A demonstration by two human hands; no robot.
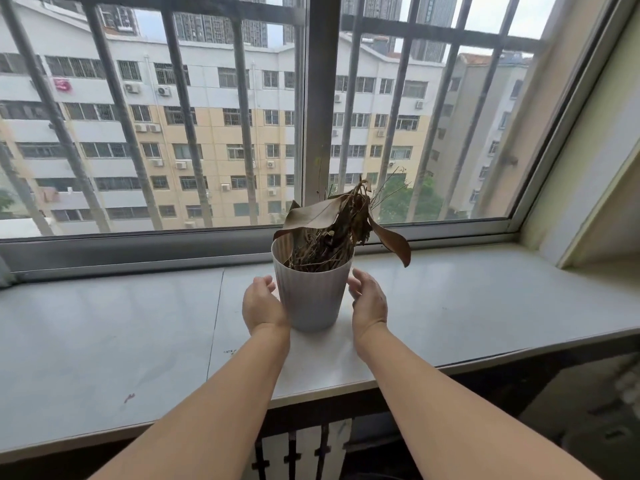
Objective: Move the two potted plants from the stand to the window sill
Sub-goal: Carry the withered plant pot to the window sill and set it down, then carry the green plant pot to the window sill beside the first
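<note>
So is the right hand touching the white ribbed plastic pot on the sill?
Apart. The head view shows a sliver of sill between the open right hand and the white ribbed plastic pot; its fingers curve near the wall without meeting it.

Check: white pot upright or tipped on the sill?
Upright: white pot stands base-down on the window sill, rim level, dried plant on top.

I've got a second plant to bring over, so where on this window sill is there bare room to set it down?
The window sill is bare on both sides of the white pot: a wide stretch to its left, and another to its right, up to the side wall. Only the middle is crowded, with the left hand and right hand flanking the pot.
</note>
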